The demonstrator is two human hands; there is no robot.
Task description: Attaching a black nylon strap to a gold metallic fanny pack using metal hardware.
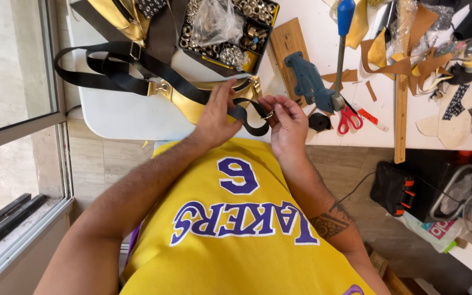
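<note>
**Two hands at a black strap, at the edge of a white table**

A person in a yellow sleeveless shirt stands at the white work table (116,114) and looks down on both hands, which meet in the centre of the frame. The left hand (214,117) lies with its fingers pressed on the long black webbing strap (249,121), and the thumb side pinches it from below, so the fingers are closed on the strap. The right hand (288,123) is just beside it; its fingertips are pinched together on a small metal ring (269,115) at the end of the strap's loop. The strap runs from the hands to the upper left of the frame, over a shiny golden leather bag (192,106) which lies on the table under the left hand.

Above the hands, at the top centre, stands a black plastic box of metal eyelets and rivets (230,33). To the right of it lies a wooden board (288,41), and on it a grey-blue punch tool (310,82). Near the right hand are scissors with red handles (349,119). A long wooden ruler (401,109) lies further right, among tan leather scraps (394,60).
</note>
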